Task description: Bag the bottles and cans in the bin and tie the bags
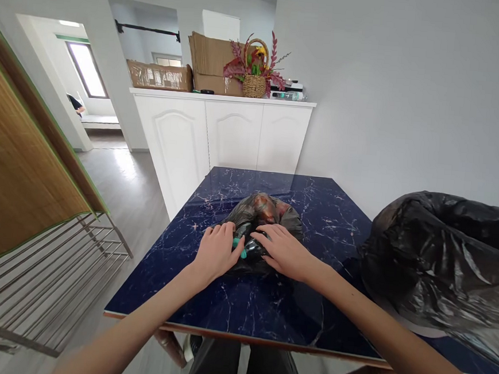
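A filled black plastic bag [292, 220] lies on the dark blue marbled table [222, 309] in front of me. Something reddish-brown shows through the thin plastic at its top. My left hand [217, 252] grips the bag's near left side, fingers curled into the plastic. Beside its thumb is a small teal piece [243, 254], whose kind I cannot make out. My right hand [282, 252] is closed on the near right of the same bag, its fingertips bent into the plastic and partly hidden.
A large bin lined with a black bag [433, 265] stands on the table's right. White cabinets [232, 131] beyond carry cardboard boxes [216, 63] and a flower basket [254, 85]. At left is a metal rack [48, 275] with a wooden board [23, 152].
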The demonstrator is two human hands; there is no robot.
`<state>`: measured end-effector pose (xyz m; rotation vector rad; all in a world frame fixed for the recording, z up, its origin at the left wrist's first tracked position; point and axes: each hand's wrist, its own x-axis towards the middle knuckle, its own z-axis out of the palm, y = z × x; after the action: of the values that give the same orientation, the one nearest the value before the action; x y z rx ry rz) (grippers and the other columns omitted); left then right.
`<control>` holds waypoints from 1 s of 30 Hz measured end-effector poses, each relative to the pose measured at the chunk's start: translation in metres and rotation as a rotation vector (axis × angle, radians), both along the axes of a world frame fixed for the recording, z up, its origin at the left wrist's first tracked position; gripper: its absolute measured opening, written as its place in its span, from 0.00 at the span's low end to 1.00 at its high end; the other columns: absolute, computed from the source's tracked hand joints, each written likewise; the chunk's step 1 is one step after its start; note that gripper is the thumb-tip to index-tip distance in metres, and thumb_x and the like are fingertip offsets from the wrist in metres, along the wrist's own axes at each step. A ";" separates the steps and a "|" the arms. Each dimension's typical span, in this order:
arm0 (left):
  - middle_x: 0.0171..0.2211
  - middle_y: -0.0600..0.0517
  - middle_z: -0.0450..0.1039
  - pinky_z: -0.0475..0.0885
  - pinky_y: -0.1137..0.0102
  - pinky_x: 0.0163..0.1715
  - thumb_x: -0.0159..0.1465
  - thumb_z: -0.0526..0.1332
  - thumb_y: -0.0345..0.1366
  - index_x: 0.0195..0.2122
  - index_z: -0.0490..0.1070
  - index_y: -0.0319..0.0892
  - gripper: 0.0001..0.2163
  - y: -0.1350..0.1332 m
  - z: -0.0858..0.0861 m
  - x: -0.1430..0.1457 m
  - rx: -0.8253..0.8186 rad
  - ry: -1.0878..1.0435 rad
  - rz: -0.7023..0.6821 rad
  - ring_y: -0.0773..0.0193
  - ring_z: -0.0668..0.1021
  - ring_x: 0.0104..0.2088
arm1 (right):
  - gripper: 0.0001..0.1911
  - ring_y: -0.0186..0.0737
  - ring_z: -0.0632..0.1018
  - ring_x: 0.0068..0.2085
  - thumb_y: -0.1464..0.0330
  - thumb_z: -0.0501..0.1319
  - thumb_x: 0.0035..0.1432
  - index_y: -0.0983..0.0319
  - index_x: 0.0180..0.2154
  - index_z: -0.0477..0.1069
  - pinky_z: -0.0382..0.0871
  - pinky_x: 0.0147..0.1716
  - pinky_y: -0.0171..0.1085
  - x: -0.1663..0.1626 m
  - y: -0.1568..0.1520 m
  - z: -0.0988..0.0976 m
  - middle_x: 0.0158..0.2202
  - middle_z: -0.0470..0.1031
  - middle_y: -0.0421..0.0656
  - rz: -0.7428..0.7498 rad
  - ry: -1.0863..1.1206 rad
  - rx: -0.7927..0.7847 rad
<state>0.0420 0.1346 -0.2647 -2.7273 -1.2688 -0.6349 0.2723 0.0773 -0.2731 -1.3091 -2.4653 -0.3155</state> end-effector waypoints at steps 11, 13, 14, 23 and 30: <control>0.36 0.38 0.84 0.71 0.57 0.42 0.72 0.61 0.44 0.58 0.67 0.38 0.19 0.023 0.011 0.009 -0.046 0.067 0.148 0.39 0.86 0.38 | 0.34 0.58 0.75 0.63 0.73 0.65 0.62 0.59 0.67 0.64 0.63 0.69 0.64 0.032 -0.002 -0.025 0.62 0.74 0.54 -0.063 0.022 0.027; 0.40 0.38 0.85 0.71 0.59 0.39 0.74 0.58 0.46 0.57 0.69 0.41 0.17 0.018 0.030 0.000 -0.013 0.036 0.138 0.41 0.86 0.38 | 0.33 0.56 0.74 0.64 0.73 0.63 0.64 0.57 0.68 0.61 0.62 0.70 0.64 0.037 -0.012 -0.028 0.63 0.73 0.52 -0.070 0.053 0.052; 0.42 0.39 0.84 0.71 0.60 0.38 0.75 0.56 0.47 0.57 0.70 0.42 0.17 0.015 0.042 -0.006 0.007 0.020 0.135 0.42 0.85 0.38 | 0.32 0.56 0.74 0.65 0.73 0.61 0.66 0.57 0.69 0.60 0.61 0.71 0.64 0.039 -0.017 -0.031 0.64 0.73 0.52 -0.075 0.070 0.067; 0.29 0.52 0.76 0.69 0.66 0.32 0.69 0.62 0.57 0.48 0.78 0.44 0.21 0.005 0.172 -0.065 0.152 -0.580 0.104 0.58 0.78 0.31 | 0.36 0.55 0.71 0.69 0.75 0.57 0.68 0.54 0.73 0.53 0.58 0.72 0.69 0.034 -0.032 -0.053 0.66 0.71 0.52 -0.103 0.195 0.199; 0.25 0.55 0.69 0.64 0.66 0.31 0.67 0.62 0.56 0.43 0.77 0.44 0.19 0.052 0.180 -0.103 0.217 -0.488 0.272 0.60 0.72 0.27 | 0.36 0.56 0.73 0.68 0.70 0.59 0.73 0.50 0.76 0.49 0.58 0.71 0.72 0.029 -0.035 -0.047 0.66 0.72 0.50 -0.057 0.272 0.266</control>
<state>-0.0606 0.1870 -0.0848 -2.2425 -1.5146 -1.3652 0.3013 0.0419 -0.3201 -1.2222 -2.0844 -0.4317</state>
